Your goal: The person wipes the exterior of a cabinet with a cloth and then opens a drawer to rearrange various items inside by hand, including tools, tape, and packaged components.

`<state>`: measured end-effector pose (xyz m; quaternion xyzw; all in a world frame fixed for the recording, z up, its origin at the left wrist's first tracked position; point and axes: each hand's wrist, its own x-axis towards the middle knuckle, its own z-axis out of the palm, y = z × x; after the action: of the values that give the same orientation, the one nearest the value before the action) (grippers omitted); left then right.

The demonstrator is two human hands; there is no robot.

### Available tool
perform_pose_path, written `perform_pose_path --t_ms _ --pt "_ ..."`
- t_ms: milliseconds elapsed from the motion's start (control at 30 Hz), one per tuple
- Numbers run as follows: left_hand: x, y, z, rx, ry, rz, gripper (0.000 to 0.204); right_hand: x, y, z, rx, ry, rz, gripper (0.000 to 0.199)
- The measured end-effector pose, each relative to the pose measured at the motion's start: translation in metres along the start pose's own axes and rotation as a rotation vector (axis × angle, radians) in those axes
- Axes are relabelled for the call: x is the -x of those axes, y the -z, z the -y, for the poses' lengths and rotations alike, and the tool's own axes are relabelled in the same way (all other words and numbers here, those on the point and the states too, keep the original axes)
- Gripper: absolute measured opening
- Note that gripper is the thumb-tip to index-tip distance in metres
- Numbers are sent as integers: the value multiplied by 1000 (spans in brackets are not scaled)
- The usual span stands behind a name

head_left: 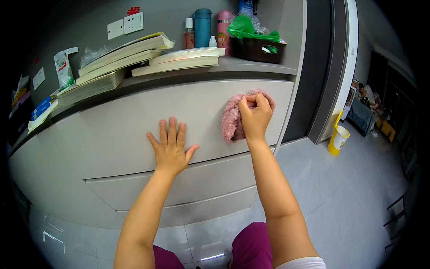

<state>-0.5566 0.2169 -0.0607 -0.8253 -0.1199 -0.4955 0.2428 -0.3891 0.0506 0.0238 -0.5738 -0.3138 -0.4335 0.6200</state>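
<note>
My right hand point(256, 118) grips a fluffy pink cleaning cloth point(231, 117), pressing it against the upper right part of a light drawer front point(121, 130). Part of the cloth spreads out to the left of my fingers and hangs below them. Flat on the same drawer front, further left, rests my left hand point(170, 145) with its fingers spread and nothing in it. The drawer is the top one of a cabinet, with two lower drawer fronts point(215, 177) beneath.
Stacked books point(112, 62), a blue-green bottle point(202, 28), a pink bottle point(223, 29) and a dark basket point(251, 48) with a green plastic bag point(244, 27) stand on the countertop above. To the right are a dark door point(316, 67) and a yellow-white bin point(338, 140) on the tiled floor.
</note>
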Motion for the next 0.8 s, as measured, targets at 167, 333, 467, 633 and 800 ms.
perform_pose_path --t_ms 167,333,467,633,800 --pt "2 0 0 -7 5 36 95 25 -5 -4 54 254 -64 7" --pt "1 -2 2 -27 -5 24 96 0 -4 5 149 374 -79 8" --pt "1 -1 1 -25 -7 29 95 -3 1 3 278 580 -77 7" --pt "2 -3 1 -21 -4 17 96 -9 4 5 288 576 -53 8" --pt "3 -2 0 -7 -6 -8 94 -9 -1 2 254 581 -85 7"
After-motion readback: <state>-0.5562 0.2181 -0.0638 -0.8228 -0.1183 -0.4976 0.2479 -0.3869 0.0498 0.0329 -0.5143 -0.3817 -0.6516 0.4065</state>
